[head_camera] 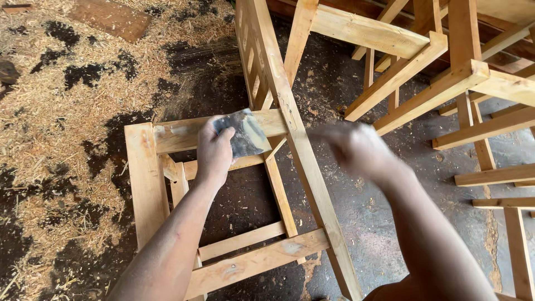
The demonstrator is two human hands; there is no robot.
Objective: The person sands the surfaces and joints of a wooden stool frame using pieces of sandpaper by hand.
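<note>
Sawdust floor, left hand (214, 150) gripping putty scraper (246, 134) above chair frame (290, 120), right hand (356, 147) blurred, grip unclear

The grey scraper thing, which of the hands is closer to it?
Left. The left hand grips the grey flat tool against the wooden chair frame. The right hand, blurred, is off to the tool's right, past the frame's long rail, not touching it.
</note>
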